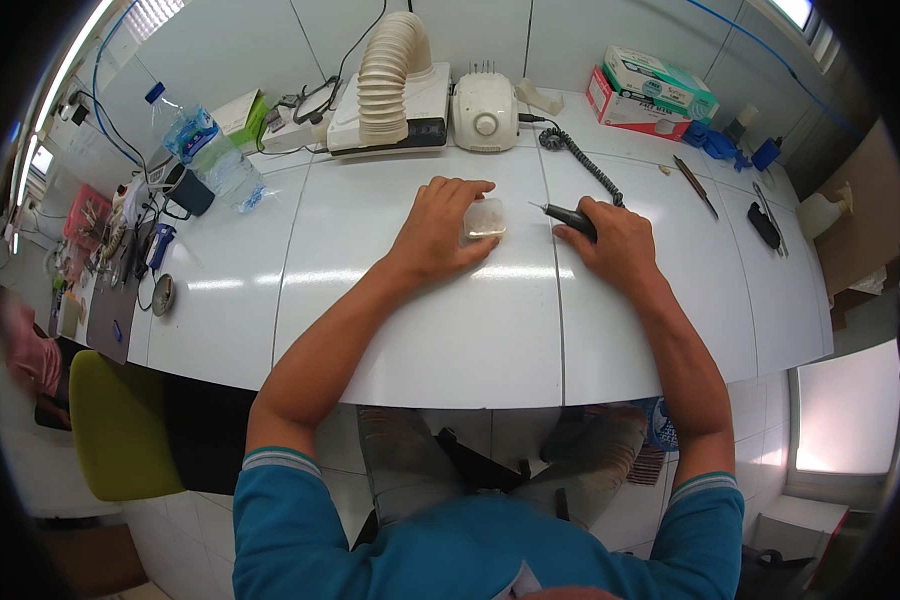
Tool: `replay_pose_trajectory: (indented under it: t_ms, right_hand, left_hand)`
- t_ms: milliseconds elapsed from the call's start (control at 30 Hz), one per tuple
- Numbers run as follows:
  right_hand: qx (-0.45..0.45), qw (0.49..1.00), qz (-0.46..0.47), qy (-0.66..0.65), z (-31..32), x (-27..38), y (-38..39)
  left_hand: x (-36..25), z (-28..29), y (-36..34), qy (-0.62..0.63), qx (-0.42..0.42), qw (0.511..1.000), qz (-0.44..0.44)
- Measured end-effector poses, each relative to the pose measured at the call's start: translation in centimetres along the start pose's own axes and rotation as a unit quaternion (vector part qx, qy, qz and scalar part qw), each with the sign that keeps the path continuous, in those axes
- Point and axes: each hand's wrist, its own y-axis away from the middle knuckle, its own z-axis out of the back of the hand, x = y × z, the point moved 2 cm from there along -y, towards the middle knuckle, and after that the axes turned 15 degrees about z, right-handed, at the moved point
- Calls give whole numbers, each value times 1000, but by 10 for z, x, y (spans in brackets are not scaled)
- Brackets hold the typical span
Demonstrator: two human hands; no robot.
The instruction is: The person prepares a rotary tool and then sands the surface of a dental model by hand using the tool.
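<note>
Between fingers and thumb of left hand [438, 228], pinching clear box [485, 220] over white table [420, 350]; in right hand [618, 243], pinching black handpiece [574, 221] nearby.

– What do we have on?
– We wear a teal shirt [490, 545] with short sleeves [288, 510], grey-and-white bands [282, 457] at their hems and a pale collar [522, 581]
– And below?
– Our trousers [395, 448] are greyish; our left hand [437, 228] and right hand [618, 242] are bare

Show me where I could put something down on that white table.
Free: table between the forearms, in front of the clear box; also right of the right hand, below the thin tool. Crowded: the back, with bottle, hose, cartons.
</note>
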Motion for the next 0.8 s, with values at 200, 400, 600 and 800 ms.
replay_pose_trajectory:
  t_ms: [200,400,600,800]
  right_hand:
    - [-102,992,20,70,-13,-3,-2]
    - [-156,984,1,86,-12,-18,-1]
    - [-137,981,-60,121,-16,-8,-2]
    - [-125,987,7,100,-22,-9,5]
  left_hand:
    - [10,-9,-5,-36,-57,997,-39]
    - [12,-16,-25,-44,-92,992,-78]
    - [24,-15,-24,-65,-109,989,-80]
    - [26,-17,-11,-55,-98,992,-55]
